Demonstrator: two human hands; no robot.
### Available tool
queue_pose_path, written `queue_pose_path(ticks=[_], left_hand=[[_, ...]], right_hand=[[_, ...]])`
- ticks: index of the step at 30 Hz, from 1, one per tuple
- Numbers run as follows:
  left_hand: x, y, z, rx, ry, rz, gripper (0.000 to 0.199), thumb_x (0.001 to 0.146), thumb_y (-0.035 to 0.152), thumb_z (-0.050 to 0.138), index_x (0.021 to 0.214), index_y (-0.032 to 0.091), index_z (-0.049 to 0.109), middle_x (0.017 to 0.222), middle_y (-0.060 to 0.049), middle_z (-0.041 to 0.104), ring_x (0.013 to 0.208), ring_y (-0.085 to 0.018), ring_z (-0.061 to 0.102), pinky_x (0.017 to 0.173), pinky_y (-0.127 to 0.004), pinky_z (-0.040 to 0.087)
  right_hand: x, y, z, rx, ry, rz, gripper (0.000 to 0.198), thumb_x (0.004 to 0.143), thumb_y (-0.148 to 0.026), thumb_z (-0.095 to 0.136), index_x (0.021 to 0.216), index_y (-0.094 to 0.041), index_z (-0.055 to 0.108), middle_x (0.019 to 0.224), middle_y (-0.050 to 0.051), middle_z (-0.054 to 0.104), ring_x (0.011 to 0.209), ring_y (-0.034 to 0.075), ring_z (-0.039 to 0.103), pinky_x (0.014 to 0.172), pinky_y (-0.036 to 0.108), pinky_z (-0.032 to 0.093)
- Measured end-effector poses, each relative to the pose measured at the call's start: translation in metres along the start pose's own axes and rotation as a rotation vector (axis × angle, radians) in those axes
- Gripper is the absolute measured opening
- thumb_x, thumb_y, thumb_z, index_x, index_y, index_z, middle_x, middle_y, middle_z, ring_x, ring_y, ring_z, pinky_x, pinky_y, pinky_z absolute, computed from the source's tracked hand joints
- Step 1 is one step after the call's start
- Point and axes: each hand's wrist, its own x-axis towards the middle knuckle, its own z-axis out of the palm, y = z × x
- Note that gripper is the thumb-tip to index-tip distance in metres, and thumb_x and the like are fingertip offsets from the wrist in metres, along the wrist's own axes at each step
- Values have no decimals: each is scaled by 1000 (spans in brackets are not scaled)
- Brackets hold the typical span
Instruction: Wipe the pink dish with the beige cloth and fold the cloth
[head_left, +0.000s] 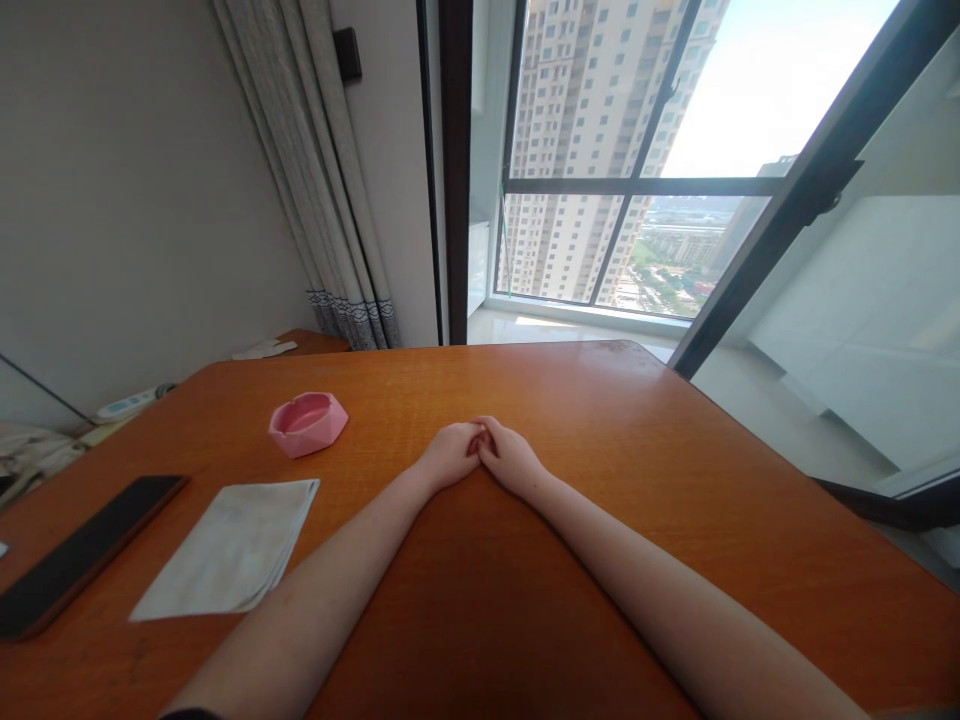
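Note:
My left hand (450, 456) and my right hand (514, 462) rest together on the brown wooden table (480, 590), near its middle. Their curled fingers meet and overlap, with the right fingers partly over the left. Both are closed, and no object shows in either. To the left of my hands sits a pink angular bowl, like an ashtray (308, 424). A folded white cloth (229, 548) lies flat beside my left forearm. Farther left is a long black slab with a brown edge (90, 550), whose kind I cannot make out.
Behind the table's far left corner hangs a grey curtain (330, 200). A dark-framed glass door (739, 290) stands open-sided at the right, with a window and tall building (577, 130) beyond. A white power strip (131, 403) lies past the left edge.

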Motion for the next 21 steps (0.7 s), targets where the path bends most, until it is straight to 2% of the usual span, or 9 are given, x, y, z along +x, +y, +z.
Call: queue_pose_path(ticks=[5, 7, 9, 12, 15, 16, 18, 21], left_hand=[[-2, 2, -10, -26, -39, -9, 11, 77, 20, 45, 75, 18, 55, 72, -3, 59, 66, -16, 53, 61, -26, 38], [-8, 0, -27, -23, -36, -4, 15, 80, 22, 43, 82, 18, 57, 77, -4, 61, 70, -16, 55, 65, -26, 41], [-18, -8, -49, 42, 40, -12, 19, 83, 23, 41, 91, 18, 57, 88, -6, 62, 80, -18, 56, 74, -28, 42], [-40, -30, -85, 289, 209, -137, 25, 84, 25, 38, 98, 16, 56, 100, -10, 61, 93, -22, 56, 85, -34, 41], [-65, -56, -107, 666, 353, -369, 36, 81, 27, 42, 114, 14, 51, 119, -17, 53, 112, -31, 47, 99, -49, 30], [-73, -64, -111, 740, 367, -455, 41, 80, 29, 44, 118, 14, 49, 123, -18, 52, 114, -33, 46, 100, -53, 27], [-85, -78, -115, 776, 299, -600, 45, 79, 36, 45, 118, 13, 48, 118, -20, 55, 109, -35, 50, 96, -54, 29], [-94, -93, -117, 708, 95, -686, 46, 79, 44, 44, 108, 10, 54, 93, -18, 66, 90, -32, 60, 89, -48, 36]], right_hand=[[4, 7, -1, 123, -19, -21, 32, 79, -19, 46, 111, -20, 51, 72, -1, 56, 66, 15, 53, 64, 25, 39], [5, 9, -2, 196, -15, -1, 33, 79, -20, 45, 112, -19, 50, 65, -5, 50, 60, 13, 49, 61, 24, 38], [6, 9, -3, 226, -10, 11, 34, 79, -18, 44, 113, -19, 49, 64, -6, 47, 59, 12, 47, 61, 24, 37], [5, 6, -4, 197, -25, 4, 36, 77, -17, 45, 113, -19, 50, 63, -6, 47, 60, 12, 46, 62, 24, 36], [4, 4, -5, 188, -18, 6, 34, 77, -16, 45, 111, -20, 51, 62, -6, 47, 60, 12, 46, 61, 24, 35], [4, 4, -5, 190, -15, 9, 34, 77, -16, 45, 110, -20, 52, 62, -6, 47, 60, 12, 46, 61, 24, 35], [4, 5, -5, 191, -16, 11, 33, 77, -16, 45, 109, -20, 52, 62, -6, 47, 59, 12, 46, 61, 24, 35], [4, 8, -5, 202, -15, 8, 32, 76, -17, 45, 108, -20, 53, 62, -7, 47, 59, 12, 46, 60, 24, 35]])
